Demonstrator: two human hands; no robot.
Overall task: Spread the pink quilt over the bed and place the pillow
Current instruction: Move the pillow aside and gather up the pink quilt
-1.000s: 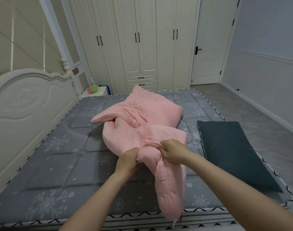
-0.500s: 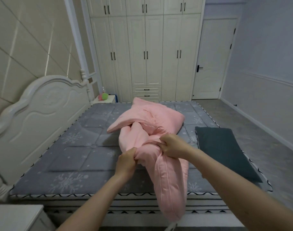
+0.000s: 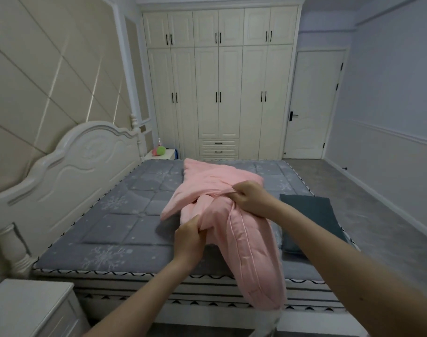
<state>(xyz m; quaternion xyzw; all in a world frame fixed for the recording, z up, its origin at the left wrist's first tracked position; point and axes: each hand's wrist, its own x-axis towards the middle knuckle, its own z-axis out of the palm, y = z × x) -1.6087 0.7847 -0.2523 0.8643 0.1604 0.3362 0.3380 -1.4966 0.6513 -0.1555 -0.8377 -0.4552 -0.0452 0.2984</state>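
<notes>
Two hands clamped on bunched pink quilt, left hand, right hand, long axis from bed middle to near edge, tail overhanging, pillow at right edge.

Both hands, left hand and right hand, clutch the bunched pink quilt.

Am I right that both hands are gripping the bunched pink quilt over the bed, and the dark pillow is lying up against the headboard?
Not quite. In the head view the left hand and right hand do grip the bunched pink quilt, but the dark pillow lies at the opposite side of the bed from the headboard, to the right of the quilt.
</notes>
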